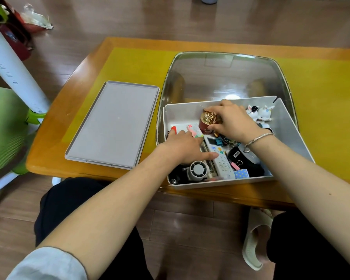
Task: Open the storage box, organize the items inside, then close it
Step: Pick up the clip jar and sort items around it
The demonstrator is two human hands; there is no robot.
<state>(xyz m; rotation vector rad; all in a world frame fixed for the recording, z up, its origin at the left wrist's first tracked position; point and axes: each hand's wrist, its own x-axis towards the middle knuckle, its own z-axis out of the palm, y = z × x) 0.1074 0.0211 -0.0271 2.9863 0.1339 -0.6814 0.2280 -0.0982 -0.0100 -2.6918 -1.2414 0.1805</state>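
My right hand (233, 120) gripped the gold-topped jar (207, 122) in the box (291, 138); my left hand (182, 147) lay flat on the remote (220, 160). I feared the jar could tip onto the clips (222, 142) if lifted carelessly.

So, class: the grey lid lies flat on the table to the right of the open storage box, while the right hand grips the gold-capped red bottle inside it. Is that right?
Not quite. The head view shows the grey lid lying flat to the left of the storage box, not the right. The rest holds: the box is open and the right hand grips the gold-capped red bottle inside it.
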